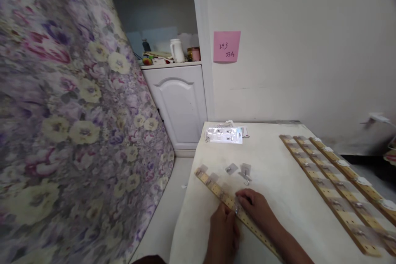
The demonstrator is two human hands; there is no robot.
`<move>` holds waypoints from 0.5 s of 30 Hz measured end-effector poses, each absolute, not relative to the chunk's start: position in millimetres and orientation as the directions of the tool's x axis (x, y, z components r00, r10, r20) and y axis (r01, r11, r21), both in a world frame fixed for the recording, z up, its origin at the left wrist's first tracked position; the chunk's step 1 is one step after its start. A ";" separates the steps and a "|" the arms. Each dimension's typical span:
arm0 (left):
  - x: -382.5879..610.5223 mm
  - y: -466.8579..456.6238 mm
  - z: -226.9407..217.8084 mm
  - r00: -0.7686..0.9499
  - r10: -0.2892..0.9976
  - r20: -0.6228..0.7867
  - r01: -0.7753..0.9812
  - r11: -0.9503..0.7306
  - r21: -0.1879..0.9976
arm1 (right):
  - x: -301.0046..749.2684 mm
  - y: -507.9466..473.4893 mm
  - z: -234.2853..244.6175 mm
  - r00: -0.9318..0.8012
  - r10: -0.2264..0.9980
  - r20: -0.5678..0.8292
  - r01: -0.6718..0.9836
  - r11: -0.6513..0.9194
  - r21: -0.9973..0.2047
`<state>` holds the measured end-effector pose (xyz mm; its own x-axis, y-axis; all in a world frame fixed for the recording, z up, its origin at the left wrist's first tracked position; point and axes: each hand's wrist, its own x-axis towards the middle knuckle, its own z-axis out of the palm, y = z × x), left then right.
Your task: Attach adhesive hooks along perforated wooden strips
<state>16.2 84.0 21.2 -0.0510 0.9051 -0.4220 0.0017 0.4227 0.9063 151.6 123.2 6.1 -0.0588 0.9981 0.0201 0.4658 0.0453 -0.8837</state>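
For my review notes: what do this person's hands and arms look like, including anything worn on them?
The left hand and right hand are both gloveless, with ordinary five-fingered shapes partly hidden. No sleeve, watch or bracelet shows on the right forearm. Rings are too small to tell.

Loose hooks (246, 169) lie left of three strips (347, 194).

Floral curtain (77, 111), white panelled cabinet (179, 107), pale wall (293, 57) with pink note (227, 46), light floor (167, 202)
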 end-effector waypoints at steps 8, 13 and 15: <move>14.5 85.7 17.8 -0.068 0.908 -0.414 0.033 0.416 0.909 | 151.1 124.0 6.8 -0.060 0.998 0.020 0.469 0.046 -0.882; 13.9 87.3 17.4 -0.069 0.902 -0.427 0.063 0.431 0.900 | 151.6 122.6 3.0 -0.042 0.999 0.025 0.472 0.042 -0.881; 13.8 88.3 17.5 -0.075 0.907 -0.413 0.090 0.419 0.904 | 151.5 121.1 2.4 -0.039 0.999 0.012 0.474 0.029 -0.880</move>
<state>13.8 88.3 17.5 -0.0754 0.9074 -0.4134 0.0895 0.4191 0.9035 151.5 121.1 2.4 -0.0390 0.9992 0.0124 0.4740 0.0295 -0.8801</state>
